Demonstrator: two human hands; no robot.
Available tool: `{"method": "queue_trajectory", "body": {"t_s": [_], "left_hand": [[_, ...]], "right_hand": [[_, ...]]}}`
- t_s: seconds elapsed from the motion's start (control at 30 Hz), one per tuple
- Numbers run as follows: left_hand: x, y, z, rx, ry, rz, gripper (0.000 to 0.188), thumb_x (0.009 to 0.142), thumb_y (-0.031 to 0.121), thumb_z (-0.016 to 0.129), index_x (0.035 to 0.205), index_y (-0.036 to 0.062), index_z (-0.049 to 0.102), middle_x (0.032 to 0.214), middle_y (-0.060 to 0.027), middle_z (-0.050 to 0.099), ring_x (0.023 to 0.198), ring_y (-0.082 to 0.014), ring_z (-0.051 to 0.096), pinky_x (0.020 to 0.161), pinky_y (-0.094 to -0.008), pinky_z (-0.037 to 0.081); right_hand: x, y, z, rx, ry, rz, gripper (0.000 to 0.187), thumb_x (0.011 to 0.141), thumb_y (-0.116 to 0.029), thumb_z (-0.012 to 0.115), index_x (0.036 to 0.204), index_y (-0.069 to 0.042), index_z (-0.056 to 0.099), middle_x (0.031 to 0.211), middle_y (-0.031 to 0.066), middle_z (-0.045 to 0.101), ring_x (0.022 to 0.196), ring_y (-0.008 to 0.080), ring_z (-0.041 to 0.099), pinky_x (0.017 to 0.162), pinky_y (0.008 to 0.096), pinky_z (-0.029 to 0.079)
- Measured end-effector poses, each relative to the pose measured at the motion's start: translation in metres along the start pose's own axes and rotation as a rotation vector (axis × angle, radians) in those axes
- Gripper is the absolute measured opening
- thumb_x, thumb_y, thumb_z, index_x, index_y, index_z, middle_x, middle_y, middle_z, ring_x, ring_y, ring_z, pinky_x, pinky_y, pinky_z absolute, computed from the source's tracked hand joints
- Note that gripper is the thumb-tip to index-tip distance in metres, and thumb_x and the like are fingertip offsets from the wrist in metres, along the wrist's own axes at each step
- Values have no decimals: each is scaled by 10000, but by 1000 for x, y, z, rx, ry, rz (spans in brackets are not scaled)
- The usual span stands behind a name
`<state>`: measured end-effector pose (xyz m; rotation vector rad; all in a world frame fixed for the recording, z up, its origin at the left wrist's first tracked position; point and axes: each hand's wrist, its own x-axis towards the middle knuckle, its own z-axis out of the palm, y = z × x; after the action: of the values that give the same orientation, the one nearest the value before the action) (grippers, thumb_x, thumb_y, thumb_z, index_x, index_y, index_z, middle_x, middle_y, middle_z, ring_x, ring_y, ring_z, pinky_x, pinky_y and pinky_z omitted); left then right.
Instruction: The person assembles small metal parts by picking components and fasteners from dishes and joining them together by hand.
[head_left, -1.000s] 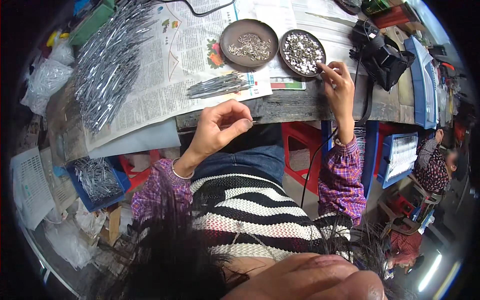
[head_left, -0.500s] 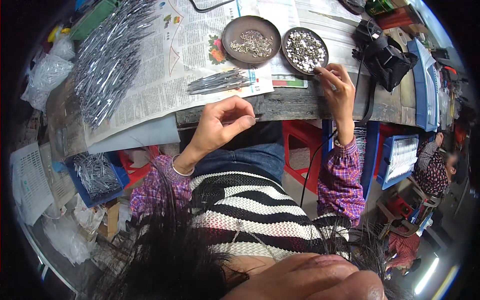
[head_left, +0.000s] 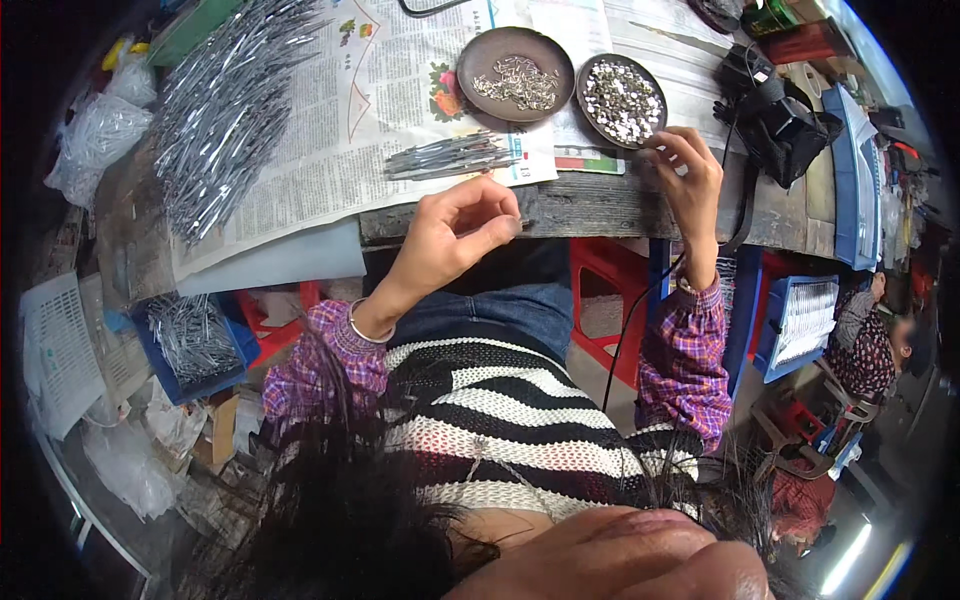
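My left hand (head_left: 455,232) is held over the table's front edge, thumb and forefinger pinched together. A tiny dark tip sticks out at the fingertips; I cannot make out what it belongs to. My right hand (head_left: 690,180) is beside the near right rim of a small dark dish (head_left: 584,118) of shiny, flat silvery pieces (head_left: 626,100). Its fingers are curled together, and anything between them is too small to see. A larger brown dish (head_left: 480,50) holds short metal pins (head_left: 518,84). Near my left hand, slim grey metal pieces (head_left: 450,157) lie in a small pile on newspaper (head_left: 300,180).
A large heap of slim metal pieces (head_left: 225,120) covers the table's left. A black strapped device (head_left: 780,130) with a cable lies at the right, by a blue tray (head_left: 850,190). Blue bins (head_left: 190,345) and red stools (head_left: 605,290) stand below. Another person (head_left: 865,340) sits far right.
The view has shifted slightly. My right fingertips have drawn a little away from the small dish's rim. My left hand has risen slightly, and a dark tip now shows at its fingertips.
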<state>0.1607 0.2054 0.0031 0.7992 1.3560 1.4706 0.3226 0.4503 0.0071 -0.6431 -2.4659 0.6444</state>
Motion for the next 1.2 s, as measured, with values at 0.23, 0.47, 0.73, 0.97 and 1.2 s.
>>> {"method": "queue_trajectory", "body": {"t_s": [0.23,0.47,0.73,0.97,1.2], "left_hand": [[3,-3,0,-30,-7,37,170,819,25,582,988,26,568,854,9,535,774,-47,517,694,-177,420],[2,-3,4,-49,-29,44,199,817,26,585,1015,14,579,914,-9,562,812,-61,543,731,-193,451],[-6,-8,8,-97,-8,121,203,803,-16,589,1003,7,616,865,-19,621,744,-51,577,654,-169,455],[-10,-7,8,56,41,185,202,802,-19,589,998,21,621,800,12,613,652,-2,518,533,-140,384],[-11,-9,9,66,55,149,204,805,-11,588,1004,22,617,781,21,597,637,1,499,526,-143,380]], "right_hand": [[-38,-46,23,824,24,313,118,729,63,629,843,33,635,900,71,610,800,121,574,698,221,461],[-62,-93,56,1234,-103,470,103,740,76,620,835,37,610,856,88,607,768,138,584,704,237,476],[-71,-107,66,1392,-65,530,144,758,50,633,870,11,552,815,90,610,729,147,597,632,244,494],[-73,-109,71,1386,-16,542,147,757,52,637,860,3,546,803,81,604,713,139,596,622,240,498],[-75,-109,75,1384,13,549,140,763,48,633,861,-1,546,804,68,599,713,134,591,623,234,488]]}}
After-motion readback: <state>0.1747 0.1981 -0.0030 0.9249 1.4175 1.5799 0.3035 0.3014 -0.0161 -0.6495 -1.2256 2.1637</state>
